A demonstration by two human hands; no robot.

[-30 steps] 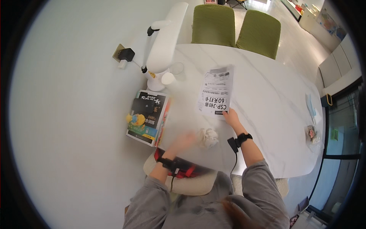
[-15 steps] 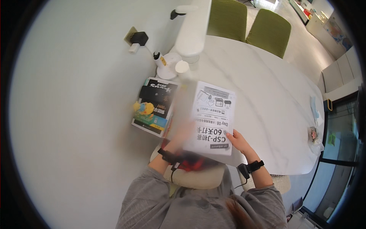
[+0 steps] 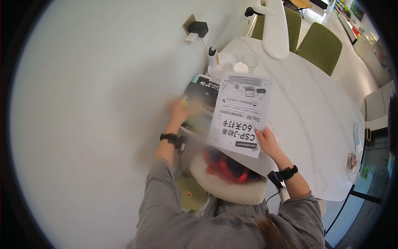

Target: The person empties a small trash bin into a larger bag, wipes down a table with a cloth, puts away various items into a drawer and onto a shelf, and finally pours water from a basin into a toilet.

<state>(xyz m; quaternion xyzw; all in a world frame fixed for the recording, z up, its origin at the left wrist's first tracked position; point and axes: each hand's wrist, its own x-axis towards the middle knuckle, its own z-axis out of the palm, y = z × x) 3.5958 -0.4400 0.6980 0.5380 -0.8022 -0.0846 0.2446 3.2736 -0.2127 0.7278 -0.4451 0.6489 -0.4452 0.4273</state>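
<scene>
A: Nearest, what is the right hand [image 3: 267, 142] doing?

B: It pinches the near right edge of the white printed paper sheet [image 3: 241, 115], lifted above the white marble surface [image 3: 315, 120].

A: And the left hand [image 3: 180, 112]?

B: Blurred; it rests on the dark-covered book [image 3: 203, 99] left of the sheet, grip unclear.

A: Which step is this?

B: Seemingly clearing papers. Next likely calls for a firm grasp of the book, short of the white desk lamp [image 3: 273, 29] base beyond.

This is looking like an office or meeting room: a marble table [image 3: 315, 124], green chairs [image 3: 319, 43], a desk lamp [image 3: 273, 25] and a wall socket [image 3: 190, 25] are showing.
</scene>
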